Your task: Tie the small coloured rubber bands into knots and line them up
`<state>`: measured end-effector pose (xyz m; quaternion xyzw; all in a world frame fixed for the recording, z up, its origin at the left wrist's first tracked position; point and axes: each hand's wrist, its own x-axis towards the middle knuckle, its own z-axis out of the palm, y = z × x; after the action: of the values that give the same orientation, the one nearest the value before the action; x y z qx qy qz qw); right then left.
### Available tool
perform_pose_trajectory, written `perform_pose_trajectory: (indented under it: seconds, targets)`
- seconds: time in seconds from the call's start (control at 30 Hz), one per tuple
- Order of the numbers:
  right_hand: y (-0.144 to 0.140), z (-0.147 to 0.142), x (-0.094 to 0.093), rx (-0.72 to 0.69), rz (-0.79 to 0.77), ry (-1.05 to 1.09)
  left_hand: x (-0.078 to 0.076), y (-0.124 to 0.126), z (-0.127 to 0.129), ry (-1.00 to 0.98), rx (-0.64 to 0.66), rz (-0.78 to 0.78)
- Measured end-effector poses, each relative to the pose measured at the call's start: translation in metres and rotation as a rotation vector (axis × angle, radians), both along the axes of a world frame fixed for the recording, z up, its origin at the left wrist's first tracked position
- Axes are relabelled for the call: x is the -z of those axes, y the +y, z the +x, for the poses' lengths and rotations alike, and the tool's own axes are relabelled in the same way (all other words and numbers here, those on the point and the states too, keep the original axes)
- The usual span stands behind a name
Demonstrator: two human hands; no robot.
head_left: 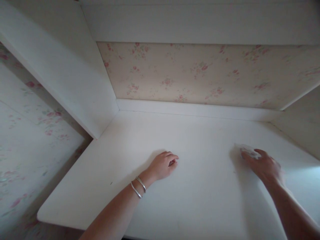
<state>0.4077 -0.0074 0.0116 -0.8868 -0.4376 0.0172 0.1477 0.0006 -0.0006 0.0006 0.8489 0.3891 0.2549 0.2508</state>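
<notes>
My right hand [265,166] presses a small crumpled white cloth or wipe [250,150] flat against a white desk top [195,193], toward its right side. The cloth peeks out past my fingertips and is blurred. My left hand [163,164] rests on the desk near the middle, fingers loosely curled under, holding nothing. Two thin silver bangles [138,186] circle the left wrist.
The desk sits in a white alcove: a side panel [75,76] on the left, a shelf underside [200,20] above, floral wallpaper [195,73] behind, a low white back rail [195,108]. The desk's left edge drops to a wallpapered wall [30,140].
</notes>
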Motion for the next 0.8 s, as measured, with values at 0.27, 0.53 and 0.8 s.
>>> perform_pose_trajectory:
  seconds: [0.27, 0.53, 0.8]
  targets:
    - [-0.005, -0.162, -0.021, -0.371, 0.224, 0.378, -0.002, -0.003, -0.002, -0.171, -0.069, -0.194]
    - [-0.017, -0.265, -0.009, -0.786, 0.431, 0.523, 0.005, 0.004, 0.003, -0.587, -0.213, -0.411]
    - [-0.025, -0.256, 0.005, -0.780, 0.498, 0.609, -0.001, 0.000, 0.001, -0.487, -0.219, -0.477]
